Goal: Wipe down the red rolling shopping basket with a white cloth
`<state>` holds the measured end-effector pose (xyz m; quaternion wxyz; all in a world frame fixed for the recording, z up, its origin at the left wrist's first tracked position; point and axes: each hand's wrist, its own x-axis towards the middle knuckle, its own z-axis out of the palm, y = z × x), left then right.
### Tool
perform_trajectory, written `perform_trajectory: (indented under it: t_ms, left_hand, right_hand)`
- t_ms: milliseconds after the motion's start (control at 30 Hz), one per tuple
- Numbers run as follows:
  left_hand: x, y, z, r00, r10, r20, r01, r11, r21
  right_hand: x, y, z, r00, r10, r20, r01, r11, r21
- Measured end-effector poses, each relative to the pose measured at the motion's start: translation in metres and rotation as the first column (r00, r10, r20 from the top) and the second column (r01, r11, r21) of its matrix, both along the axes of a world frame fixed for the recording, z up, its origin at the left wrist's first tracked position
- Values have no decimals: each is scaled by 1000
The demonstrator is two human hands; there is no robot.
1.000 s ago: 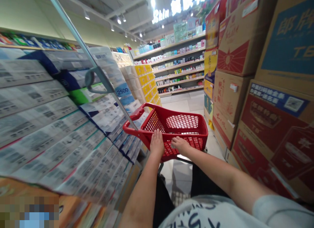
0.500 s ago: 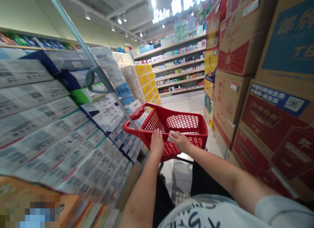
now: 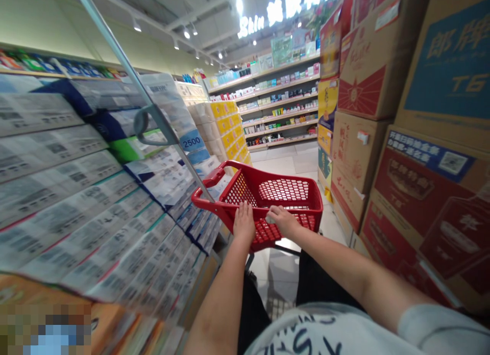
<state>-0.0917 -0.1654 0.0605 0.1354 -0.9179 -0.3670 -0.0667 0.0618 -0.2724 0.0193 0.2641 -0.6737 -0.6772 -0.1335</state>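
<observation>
Left hand (image 3: 244, 222) flat, fingers apart, on near rim of red basket (image 3: 285, 189). Right hand (image 3: 282, 220) curled on same rim; grip hard to tell. Basket in aisle between tissue packs (image 3: 76, 192) and boxes (image 3: 360, 156), no goods seen inside.

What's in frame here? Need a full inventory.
shopping basket: one, red, centre of aisle
metal rod: one, silver, slanting across the left
tissue packs: many, white and blue, stacked left
yellow packs: one stack, yellow, left, beyond the basket
cardboard boxes: many, brown and red, stacked right
shelves: several tiers, stocked, far end
lit sign: one, white, above the shelves
left hand: on the basket's near rim
right hand: on the near rim, beside the left
</observation>
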Motion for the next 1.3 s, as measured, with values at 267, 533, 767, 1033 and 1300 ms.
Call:
perform_trajectory:
  t_ms: [267, 533, 767, 1033, 1300]
  left_hand:
    - [-3, 1, -3, 1000, -26, 17, 26, 999, 33]
    - [-7, 6, -12, 992, -94, 86, 90, 995, 44]
    - [0, -3, -17, 991, -130, -3, 130, 989, 73]
    - [6, -9, -12, 992, -126, -25, 127, 990, 56]
    - [6, -9, -13, 994, -110, -23, 111, 993, 45]
  right_hand:
    - [-5, -1, 3, 999, 31, 38, -32, 999, 28]
    - [-4, 0, -4, 993, 77, 89, -76, 997, -8]
    - [0, -3, -6, 993, 90, 76, -87, 995, -48]
    - [6, -3, -7, 993, 84, 81, -81, 996, -39]
    - [7, -6, -7, 993, 68, 96, -67, 998, -14]
